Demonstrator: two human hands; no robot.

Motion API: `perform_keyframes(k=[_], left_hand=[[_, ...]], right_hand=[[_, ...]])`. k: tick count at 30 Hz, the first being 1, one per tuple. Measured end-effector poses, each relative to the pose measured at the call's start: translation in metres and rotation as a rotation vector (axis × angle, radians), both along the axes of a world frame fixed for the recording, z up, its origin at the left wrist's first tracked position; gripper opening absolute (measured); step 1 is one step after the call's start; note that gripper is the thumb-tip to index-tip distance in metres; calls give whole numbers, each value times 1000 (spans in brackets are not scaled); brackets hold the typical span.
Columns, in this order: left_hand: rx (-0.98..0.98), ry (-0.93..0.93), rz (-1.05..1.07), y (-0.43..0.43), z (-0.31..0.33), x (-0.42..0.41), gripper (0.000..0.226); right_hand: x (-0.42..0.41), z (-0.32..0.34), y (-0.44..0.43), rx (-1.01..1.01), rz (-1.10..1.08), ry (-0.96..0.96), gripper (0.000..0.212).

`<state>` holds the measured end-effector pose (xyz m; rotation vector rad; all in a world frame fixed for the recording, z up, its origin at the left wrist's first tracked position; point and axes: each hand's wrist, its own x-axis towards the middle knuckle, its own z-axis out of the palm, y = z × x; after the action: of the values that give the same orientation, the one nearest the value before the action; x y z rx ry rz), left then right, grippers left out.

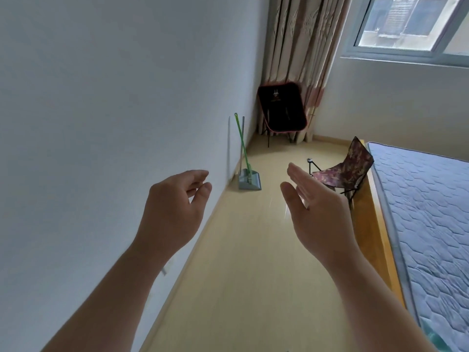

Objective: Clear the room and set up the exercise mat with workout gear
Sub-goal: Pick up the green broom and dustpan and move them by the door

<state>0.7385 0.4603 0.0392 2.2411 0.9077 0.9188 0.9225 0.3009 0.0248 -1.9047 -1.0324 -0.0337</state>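
Note:
Both my arms reach forward over a strip of pale wooden floor [243, 250]. My left hand [172, 212] is raised near the white wall, fingers loosely curled and apart, holding nothing. My right hand [317, 209] is held flat and open, palm facing left, empty. Just beyond my right hand a small camouflage-patterned folding chair [347, 168] stands beside the bed. A black folding chair with red trim [281, 107] stands in the far corner in front of the curtain. No exercise mat or workout gear shows in view.
A green-handled broom and grey dustpan [248, 177] lean against the left wall [101, 123]. A bed with a blue quilted mattress [426, 212] and wooden frame fills the right side. Beige curtains [299, 41] and a window [411, 24] are at the far end.

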Motion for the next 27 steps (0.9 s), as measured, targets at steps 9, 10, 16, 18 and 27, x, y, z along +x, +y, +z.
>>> perform_keyframes(k=[9, 10, 16, 18, 27], left_hand=[[-56, 4, 88, 76, 16, 220, 29], [-77, 7, 106, 92, 12, 244, 29], [-105, -9, 153, 196, -28, 359, 26], [-133, 1, 159, 254, -40, 423, 27], [-177, 5, 89, 407, -30, 607, 24]], right_hand=[[240, 21, 107, -13, 85, 67, 42], [267, 18, 126, -12, 101, 87, 42], [388, -3, 227, -89, 163, 63, 47], [446, -7, 279, -122, 143, 54, 48], [605, -3, 413, -175, 148, 78, 47]])
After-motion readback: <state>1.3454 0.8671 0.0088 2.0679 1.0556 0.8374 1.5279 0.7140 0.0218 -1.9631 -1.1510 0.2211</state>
